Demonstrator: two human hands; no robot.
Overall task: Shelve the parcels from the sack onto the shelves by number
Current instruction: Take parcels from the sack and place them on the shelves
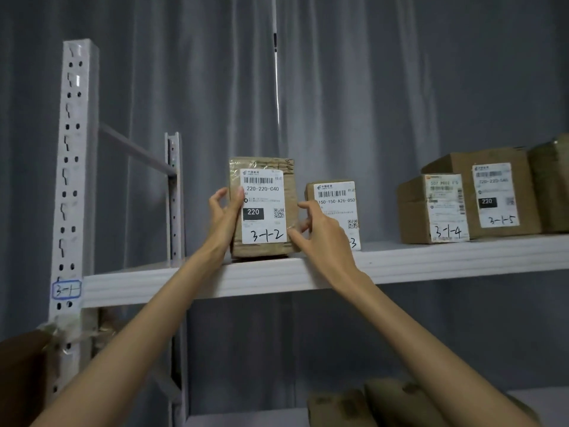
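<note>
I have both hands up at the top shelf point(215, 282), the one whose left post point(69, 180) carries a tag reading 3-1 point(66, 290). My left hand point(223, 215) holds the left edge of the parcel marked 3-1-2 point(263, 208), thumb curled onto its label. My right hand point(320, 229) pinches the parcel's lower right corner, fingers bent around the side. The parcel stands upright on the shelf, near its front edge. Just beside it on the right stands a smaller parcel point(334, 204), its number partly hidden by my right hand. Farther right, well apart, sit the boxes marked 3-1-4 point(431, 211) and 3-1-5 point(492, 192). More parcels point(369, 402) lie blurred on the lower shelf.
</note>
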